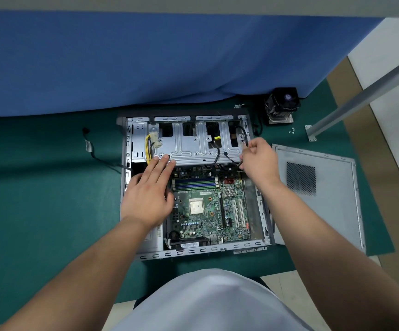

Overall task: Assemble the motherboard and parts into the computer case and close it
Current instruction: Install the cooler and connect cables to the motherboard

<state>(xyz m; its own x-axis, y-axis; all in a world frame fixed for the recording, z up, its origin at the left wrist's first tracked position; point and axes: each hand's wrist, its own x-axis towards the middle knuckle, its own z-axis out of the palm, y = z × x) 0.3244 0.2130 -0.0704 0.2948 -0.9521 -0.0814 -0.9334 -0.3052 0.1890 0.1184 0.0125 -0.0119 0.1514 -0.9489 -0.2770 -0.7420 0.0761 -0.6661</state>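
Note:
An open grey computer case (131,139) lies flat on the green mat. Inside it sits the green motherboard (208,211), with a bare CPU at its middle and RAM sticks above it. A silver drive cage (193,144) spans the far half of the case. My left hand (149,189) lies flat with straight fingers, its fingertips on the cage's near edge. My right hand (258,156) is at the cage's right end, fingers curled and pinching a black cable (230,158). Yellow power wires (148,146) hang at the cage's left.
The case's grey side panel (318,187) lies on the mat to the right. A black CPU cooler (282,103) stands behind the case, with small screws (291,130) beside it. A loose black cable (91,149) trails to the left. A blue cloth (145,63) hangs behind.

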